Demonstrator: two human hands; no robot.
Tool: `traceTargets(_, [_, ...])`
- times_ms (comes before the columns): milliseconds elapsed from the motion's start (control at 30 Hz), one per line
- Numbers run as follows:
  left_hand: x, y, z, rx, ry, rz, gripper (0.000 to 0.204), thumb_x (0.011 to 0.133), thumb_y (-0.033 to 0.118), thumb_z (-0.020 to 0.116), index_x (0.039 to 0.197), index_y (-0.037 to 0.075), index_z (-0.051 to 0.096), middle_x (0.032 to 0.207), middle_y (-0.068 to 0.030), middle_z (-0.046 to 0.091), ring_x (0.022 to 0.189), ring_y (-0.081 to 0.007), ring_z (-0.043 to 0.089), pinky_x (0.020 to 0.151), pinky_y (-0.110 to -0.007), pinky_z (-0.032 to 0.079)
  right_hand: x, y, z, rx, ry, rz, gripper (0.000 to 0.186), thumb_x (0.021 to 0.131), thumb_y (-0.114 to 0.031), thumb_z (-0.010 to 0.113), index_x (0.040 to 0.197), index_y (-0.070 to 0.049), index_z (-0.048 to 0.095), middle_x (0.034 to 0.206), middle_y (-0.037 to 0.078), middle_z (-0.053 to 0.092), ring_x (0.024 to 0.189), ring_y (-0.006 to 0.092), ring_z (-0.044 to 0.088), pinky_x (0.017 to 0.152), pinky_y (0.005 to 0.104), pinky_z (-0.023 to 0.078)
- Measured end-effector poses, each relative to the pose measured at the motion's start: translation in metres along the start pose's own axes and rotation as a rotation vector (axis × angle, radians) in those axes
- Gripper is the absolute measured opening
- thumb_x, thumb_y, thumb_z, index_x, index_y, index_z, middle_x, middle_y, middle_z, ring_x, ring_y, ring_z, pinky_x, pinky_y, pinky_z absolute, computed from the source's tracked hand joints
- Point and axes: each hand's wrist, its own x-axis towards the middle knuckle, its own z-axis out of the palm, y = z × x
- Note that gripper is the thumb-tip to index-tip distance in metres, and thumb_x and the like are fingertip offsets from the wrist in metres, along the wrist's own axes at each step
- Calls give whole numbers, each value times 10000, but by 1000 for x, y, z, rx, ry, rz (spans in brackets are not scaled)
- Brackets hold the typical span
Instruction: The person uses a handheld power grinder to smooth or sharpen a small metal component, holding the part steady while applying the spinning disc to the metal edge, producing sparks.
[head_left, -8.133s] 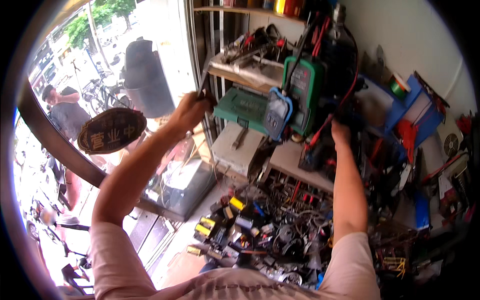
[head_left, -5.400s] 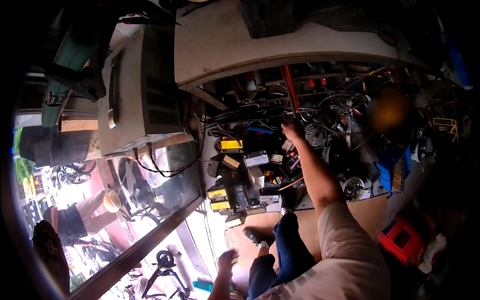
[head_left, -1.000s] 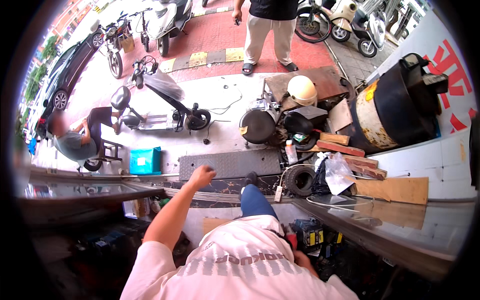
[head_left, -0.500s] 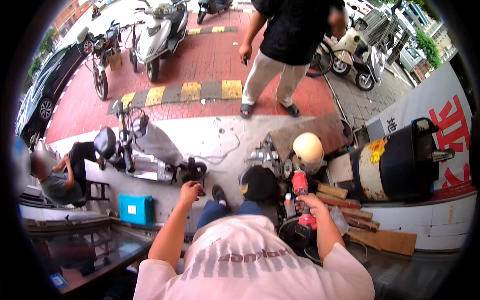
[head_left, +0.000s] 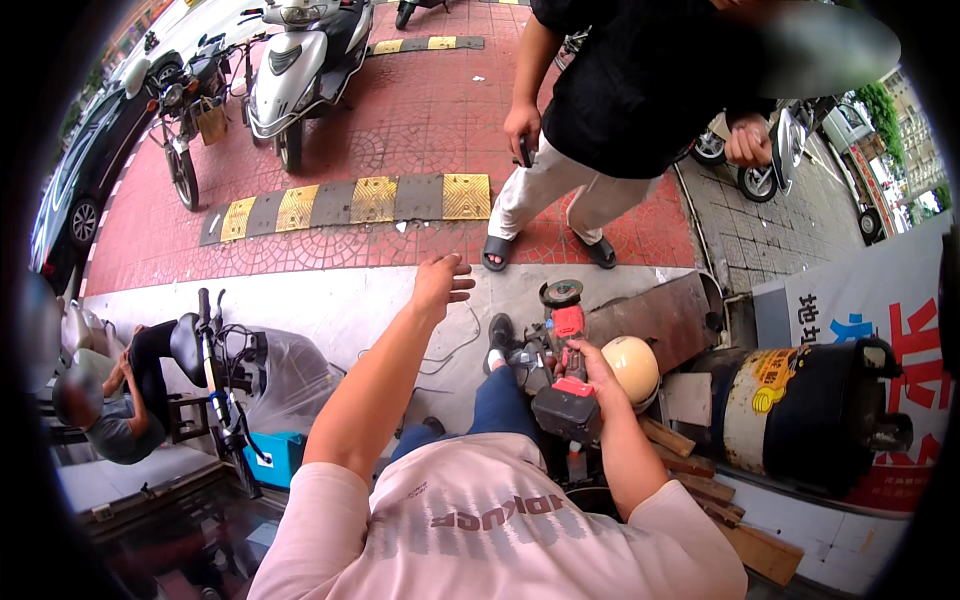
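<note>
A red and black cordless angle grinder (head_left: 567,325) is in my right hand (head_left: 596,368), whose fingers wrap round its body. The grinder's disc (head_left: 560,292) points away from me, and its black battery (head_left: 566,412) is nearest my body. Out in front, my left hand (head_left: 438,288) holds nothing, with its fingers stretched out and apart above the pale pavement. Just right of the grinder sits a cream helmet (head_left: 630,370). Beneath my right arm stands a small bottle (head_left: 577,462), partly hidden.
A person (head_left: 620,110) in dark sandals stands ahead. Another person (head_left: 125,410) sits at the left beside an electric scooter (head_left: 215,360) and a blue box (head_left: 275,457). On the right are a rusty drum (head_left: 790,405) and wooden boards (head_left: 690,470). A cable (head_left: 450,345) crosses the pavement.
I have stepped forward, and the scooter now appears farther left and lower. My left hand has reached out ahead. The grinder has moved forward and slightly left in my right hand.
</note>
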Motion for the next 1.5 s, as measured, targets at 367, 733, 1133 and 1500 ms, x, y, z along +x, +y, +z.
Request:
traceTargets(367, [163,115,249,-194,-271,-28,515,1083,332,547,1489,41,422,1351,-151,633,983,-293,718,757,-429,608,71,-109,21,-112,26,230,349,961,-324,691,1159,-47,615,958,210,765,661,221,707,600,415,618])
traceTargets(733, [176,91,362,-143,-455,-282,624,1082,379,535,1569,22,379,1542,-197,503,1154,-326,667,839,-488,606,30,-139,-8,37,251,114,278,951,-284,716,1106,-75,621,917,194,755,670,277,715,621,429,601])
traceTargets(1133, [200,126,396,-798,-493,-449,497,1118,447,371,1287,25,573,1195,-180,679,1080,-317,690,892,-452,572,-6,-98,-99,146,346,80,271,958,-268,698,1068,-27,641,905,220,747,672,316,719,615,466,591])
traceTargets(1500, [279,114,284,-907,-606,-406,309,1130,256,425,1193,12,604,992,-84,656,866,-189,654,755,-342,578,31,-131,-52,-72,325,169,268,953,-300,704,1046,-62,622,910,186,753,673,289,712,610,449,586])
